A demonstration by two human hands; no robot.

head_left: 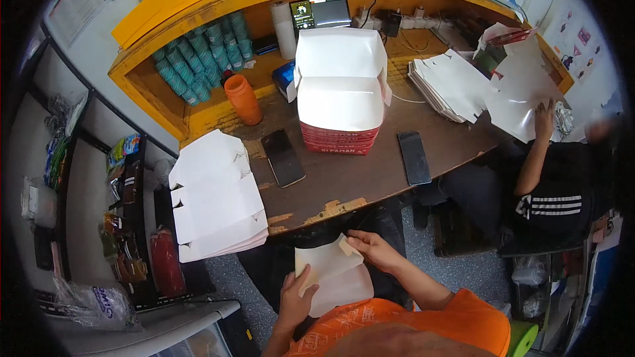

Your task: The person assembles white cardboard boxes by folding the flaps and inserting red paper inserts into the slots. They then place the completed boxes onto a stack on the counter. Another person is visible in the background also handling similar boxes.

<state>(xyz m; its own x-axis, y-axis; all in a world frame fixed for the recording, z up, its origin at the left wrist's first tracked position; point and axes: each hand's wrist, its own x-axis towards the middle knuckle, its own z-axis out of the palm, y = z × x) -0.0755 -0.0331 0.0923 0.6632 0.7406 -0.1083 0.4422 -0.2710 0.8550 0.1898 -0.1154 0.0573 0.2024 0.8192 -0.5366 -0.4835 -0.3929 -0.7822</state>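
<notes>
On my lap lies a partly folded white cardboard food box (331, 274), its inner side facing up. My left hand (296, 301) grips its left side, the thumb on a raised flap. At the upper right corner, my right hand (376, 250) pinches another small flap. Beyond them on the table stands a stack of folded boxes (340, 106), red outside and white inside, the top one with its lid up. Flat white box blanks (218, 201) lie piled at the table's left end.
Two phones (283, 157) (414, 157) flank the stack. An orange bottle (243, 100) and teal paper cups (205, 53) are at the back left. More blanks (450, 82) lie right, where a co-worker's hand (544, 122) holds a large sheet (522, 92).
</notes>
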